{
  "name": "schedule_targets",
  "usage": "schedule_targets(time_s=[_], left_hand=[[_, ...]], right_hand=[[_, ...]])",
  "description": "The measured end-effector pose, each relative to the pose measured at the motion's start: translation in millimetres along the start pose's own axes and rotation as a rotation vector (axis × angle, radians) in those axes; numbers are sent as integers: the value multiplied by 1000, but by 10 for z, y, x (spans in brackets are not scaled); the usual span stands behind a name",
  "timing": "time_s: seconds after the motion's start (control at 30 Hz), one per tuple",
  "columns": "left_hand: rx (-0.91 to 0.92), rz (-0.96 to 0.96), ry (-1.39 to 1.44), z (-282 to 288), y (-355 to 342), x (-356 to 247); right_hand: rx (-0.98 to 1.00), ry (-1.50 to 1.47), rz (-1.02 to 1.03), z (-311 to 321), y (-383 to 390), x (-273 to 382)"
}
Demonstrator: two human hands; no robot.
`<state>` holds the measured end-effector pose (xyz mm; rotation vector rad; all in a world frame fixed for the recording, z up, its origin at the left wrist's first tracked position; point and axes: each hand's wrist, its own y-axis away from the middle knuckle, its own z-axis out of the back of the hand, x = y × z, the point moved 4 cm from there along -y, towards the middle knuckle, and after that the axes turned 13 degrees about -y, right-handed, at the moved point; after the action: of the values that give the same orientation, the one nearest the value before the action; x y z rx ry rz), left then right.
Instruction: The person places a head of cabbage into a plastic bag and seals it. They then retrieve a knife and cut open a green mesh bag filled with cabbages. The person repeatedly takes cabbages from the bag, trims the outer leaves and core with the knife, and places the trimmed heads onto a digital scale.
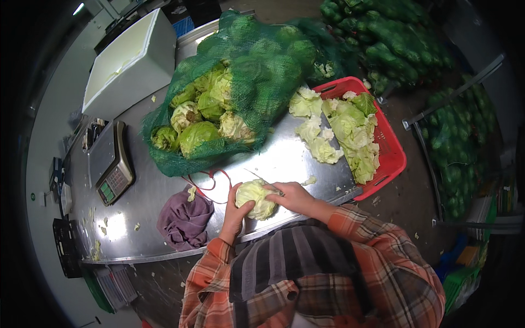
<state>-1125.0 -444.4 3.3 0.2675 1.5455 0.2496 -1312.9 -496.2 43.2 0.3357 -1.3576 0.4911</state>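
In the head view my left hand (235, 213) is closed round the left side of a pale cabbage head (255, 197) above the steel table's front edge. My right hand (290, 194) grips the head's right side; a thin metallic strip, too small to name surely, shows by its fingers. Beyond them lies an open green mesh sack (257, 82) of cabbages (197, 136), with a red cord (217, 177) below it. A bunched purple cloth (183, 221) is left of my hands. Loose leaves (320, 142) lie at the right, by a red crate (391, 164) holding more leaves.
A scale (114, 172) and a white foam box (126, 65) stand on the left of the steel table (131, 235). More filled green sacks (388, 38) and a metal rail (448, 98) are at the right. A black crate (66, 249) sits beyond the left edge.
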Motion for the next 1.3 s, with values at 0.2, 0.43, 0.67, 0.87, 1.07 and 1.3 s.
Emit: schedule_targets(time_s=[0.2, 0.43, 0.67, 0.87, 1.07, 1.3], left_hand=[[94, -99, 145, -5, 170, -319], [214, 81, 751, -43, 122, -150], [-45, 105, 978, 356, 396, 396], [-656, -180, 1064, 1850, 804, 265], [-1034, -375, 1226, 3323, 1534, 973], [-942, -333, 271, 2486, 187, -529]], right_hand=[[-326, 44, -432, 681, -162, -127], [98, -428, -325, 131, -146, 680], [-19, -396, -515, 96, -305, 0], [-222, -466, -769, 771, 89, -903], [-742, -442, -675, 1752, 297, -1255], [-472, -209, -315, 850, -787, 3]])
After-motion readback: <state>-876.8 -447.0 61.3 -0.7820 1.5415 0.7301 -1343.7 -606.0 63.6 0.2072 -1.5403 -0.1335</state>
